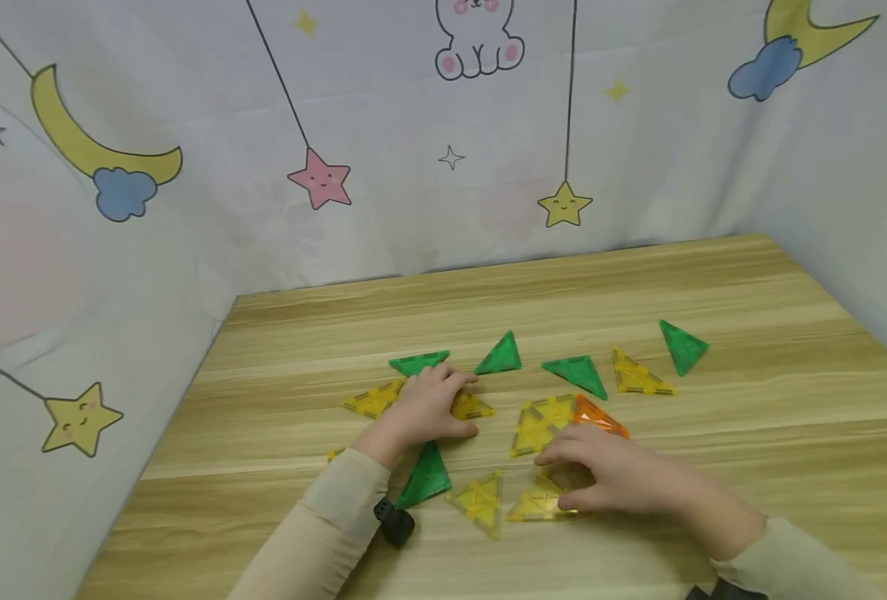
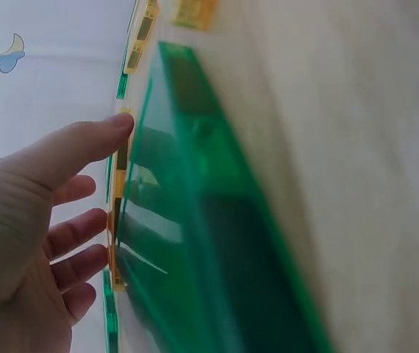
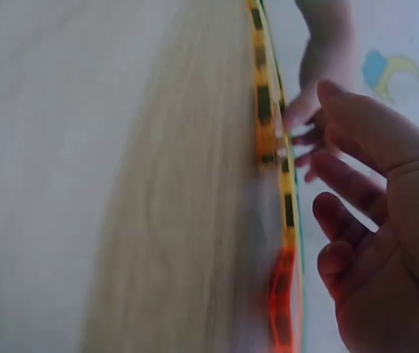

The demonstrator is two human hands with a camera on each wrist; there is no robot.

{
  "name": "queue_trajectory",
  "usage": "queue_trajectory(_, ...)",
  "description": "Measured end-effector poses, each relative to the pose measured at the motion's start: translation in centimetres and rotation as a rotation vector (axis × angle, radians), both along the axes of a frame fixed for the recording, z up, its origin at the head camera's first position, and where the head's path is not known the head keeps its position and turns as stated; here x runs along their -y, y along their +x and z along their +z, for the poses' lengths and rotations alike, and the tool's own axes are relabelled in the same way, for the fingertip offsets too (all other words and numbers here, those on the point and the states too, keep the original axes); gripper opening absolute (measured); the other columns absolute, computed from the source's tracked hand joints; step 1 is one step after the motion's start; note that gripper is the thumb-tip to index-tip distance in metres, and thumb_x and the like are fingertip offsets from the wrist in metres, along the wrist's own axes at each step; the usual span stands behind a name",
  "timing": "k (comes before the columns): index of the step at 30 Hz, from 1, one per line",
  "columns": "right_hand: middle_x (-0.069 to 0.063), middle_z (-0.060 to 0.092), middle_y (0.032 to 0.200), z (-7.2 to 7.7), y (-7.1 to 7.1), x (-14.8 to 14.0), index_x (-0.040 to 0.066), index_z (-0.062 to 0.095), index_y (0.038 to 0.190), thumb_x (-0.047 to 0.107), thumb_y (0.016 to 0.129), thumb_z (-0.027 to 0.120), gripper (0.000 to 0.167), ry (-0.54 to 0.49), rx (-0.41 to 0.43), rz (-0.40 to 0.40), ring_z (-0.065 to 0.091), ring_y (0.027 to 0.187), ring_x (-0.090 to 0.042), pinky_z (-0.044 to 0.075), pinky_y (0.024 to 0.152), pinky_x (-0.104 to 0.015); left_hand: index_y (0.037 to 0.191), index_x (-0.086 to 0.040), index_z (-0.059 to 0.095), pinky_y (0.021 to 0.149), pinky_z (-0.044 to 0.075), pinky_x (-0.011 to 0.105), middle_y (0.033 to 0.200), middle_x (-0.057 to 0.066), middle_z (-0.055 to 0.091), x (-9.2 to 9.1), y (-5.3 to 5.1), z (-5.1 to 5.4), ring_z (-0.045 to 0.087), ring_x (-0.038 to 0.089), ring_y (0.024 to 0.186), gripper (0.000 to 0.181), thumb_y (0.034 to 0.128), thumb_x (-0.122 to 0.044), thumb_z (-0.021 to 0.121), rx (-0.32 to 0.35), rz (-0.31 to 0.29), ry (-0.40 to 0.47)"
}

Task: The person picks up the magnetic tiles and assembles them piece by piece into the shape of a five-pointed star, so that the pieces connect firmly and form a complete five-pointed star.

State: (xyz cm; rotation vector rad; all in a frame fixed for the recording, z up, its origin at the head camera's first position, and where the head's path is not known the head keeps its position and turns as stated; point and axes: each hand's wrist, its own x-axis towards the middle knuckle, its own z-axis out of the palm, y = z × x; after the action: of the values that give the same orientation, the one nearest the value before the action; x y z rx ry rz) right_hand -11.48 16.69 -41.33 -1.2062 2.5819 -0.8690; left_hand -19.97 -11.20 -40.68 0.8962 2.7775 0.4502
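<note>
My left hand hovers over or touches a yellow triangular magnetic tile; its fingers are spread and loosely bent, gripping nothing. Another yellow tile shows beside that hand, and a green triangular tile lies just below the wrist. In the left wrist view the green tile looms large in front of the palm. My right hand is above a yellow triangular tile, with relaxed fingers and nothing between them. By its fingertips lie joined yellow tiles and an orange triangular tile.
Green triangles are spread along the back of the wooden table, one green tile furthest right. Yellow triangles lie at the right and near the front. A patterned white cloth surrounds the table.
</note>
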Motion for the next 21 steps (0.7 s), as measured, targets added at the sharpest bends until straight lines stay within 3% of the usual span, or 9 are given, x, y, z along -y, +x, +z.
queue_trajectory(7, 0.011, 0.054, 0.118, 0.4, 0.3, 2.7, 0.024, 0.062, 0.120, 0.034, 0.089, 0.065, 0.033, -0.012, -0.065, 0.141, 0.049, 0.107, -0.011, 0.043, 0.088, -0.033, 0.137, -0.014, 0.046, 0.096, 0.032, 0.051, 0.131, 0.014, 0.045, 0.3, -0.3, 0.1, 0.040, 0.032, 0.120, 0.068, 0.0795, -0.037, 0.074, 0.039, 0.053, -0.003)
queue_trajectory(11, 0.012, 0.055, 0.115, 0.4, 0.2, 3.9, 0.025, 0.064, 0.119, 0.031, 0.089, 0.065, 0.031, -0.002, -0.092, 0.187, 0.047, 0.100, -0.008, 0.043, 0.083, -0.026, 0.136, -0.012, 0.047, 0.100, 0.031, 0.050, 0.132, 0.011, 0.047, 0.3, -0.6, -0.1, 0.041, 0.032, 0.122, 0.066, 0.0809, -0.036, 0.073, 0.045, 0.041, -0.005)
queue_trajectory(16, 0.013, 0.053, 0.113, 0.0, 0.1, 4.3, 0.027, 0.064, 0.119, 0.030, 0.090, 0.064, 0.030, 0.041, -0.062, 0.189, 0.045, 0.097, -0.006, 0.042, 0.081, -0.023, 0.133, -0.009, 0.049, 0.099, 0.036, 0.043, 0.125, 0.009, 0.051, 0.3, -0.9, -0.1, 0.044, 0.029, 0.120, 0.059, 0.0820, -0.029, 0.074, 0.083, 0.025, 0.035)
queue_trajectory(21, 0.010, 0.053, 0.115, 0.0, -0.1, 3.6, 0.023, 0.062, 0.122, 0.028, 0.091, 0.063, 0.032, 0.014, 0.007, 0.103, 0.048, 0.102, -0.007, 0.044, 0.084, -0.028, 0.121, -0.008, 0.057, 0.087, 0.044, 0.037, 0.110, 0.006, 0.053, 0.1, -0.9, 0.3, 0.050, 0.021, 0.100, 0.047, 0.0803, -0.025, 0.073, 0.075, -0.017, 0.020)
